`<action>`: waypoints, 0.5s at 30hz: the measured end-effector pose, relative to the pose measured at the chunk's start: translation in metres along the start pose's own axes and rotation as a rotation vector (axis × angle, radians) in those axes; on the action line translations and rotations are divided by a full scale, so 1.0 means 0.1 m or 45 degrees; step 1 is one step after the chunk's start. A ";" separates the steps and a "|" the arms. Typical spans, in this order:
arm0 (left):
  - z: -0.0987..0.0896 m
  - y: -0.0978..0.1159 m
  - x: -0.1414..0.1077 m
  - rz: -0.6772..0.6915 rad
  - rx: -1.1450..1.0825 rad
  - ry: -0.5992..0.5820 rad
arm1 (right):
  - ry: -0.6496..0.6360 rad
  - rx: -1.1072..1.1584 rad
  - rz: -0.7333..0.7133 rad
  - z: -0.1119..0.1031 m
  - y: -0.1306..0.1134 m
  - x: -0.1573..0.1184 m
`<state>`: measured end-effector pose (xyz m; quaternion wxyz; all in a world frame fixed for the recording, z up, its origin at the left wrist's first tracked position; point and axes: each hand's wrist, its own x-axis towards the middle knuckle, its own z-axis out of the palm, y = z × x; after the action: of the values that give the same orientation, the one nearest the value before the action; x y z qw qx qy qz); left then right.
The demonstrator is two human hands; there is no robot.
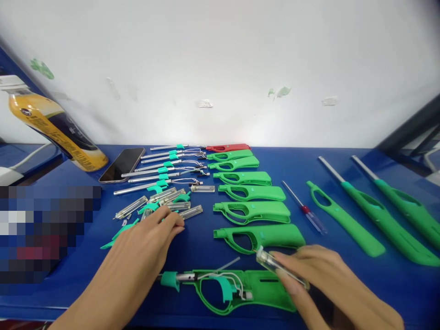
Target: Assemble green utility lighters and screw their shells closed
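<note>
Between thumb and fingers, my right hand (319, 275) pinches a clear lighter fuel tank (273, 263), tilted above a green lighter shell half (261, 284). That shell lies open at the front edge, with a metal nozzle tube (185, 277), white wires and a teal trigger (225, 288) laid in it. My left hand (147, 243) reaches over the pile of small parts, its fingers curled together and their tips partly hidden. Beside those fingertips is another clear fuel tank (191, 211). Teal pieces (118, 236) lie by the left hand.
Several green lighter shells (254, 211) and one red shell (228, 148) form a column behind. Wired nozzle tubes (147, 178) lie left of them. A screwdriver (312, 220) and long green lighters (385, 211) are at right. A phone (123, 165) and bottle (58, 128) stand left.
</note>
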<state>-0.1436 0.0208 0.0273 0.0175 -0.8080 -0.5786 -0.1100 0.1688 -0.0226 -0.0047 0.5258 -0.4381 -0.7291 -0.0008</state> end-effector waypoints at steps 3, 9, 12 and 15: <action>0.01 0.02 0.00 0.028 -0.010 -0.010 | -0.003 -0.006 -0.006 0.00 0.00 0.01; -0.04 0.08 -0.02 0.030 0.003 0.009 | -0.013 0.016 -0.003 -0.02 -0.02 0.03; -0.09 0.04 -0.03 0.030 0.007 0.035 | -0.084 0.000 -0.033 -0.06 -0.01 0.05; -0.10 0.00 -0.03 0.070 0.018 0.092 | -0.183 0.009 -0.074 -0.10 0.02 0.06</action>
<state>-0.1461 0.0161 0.0369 0.0472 -0.8188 -0.5560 -0.1345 0.1773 -0.0228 0.0037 0.4734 -0.4139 -0.7773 0.0182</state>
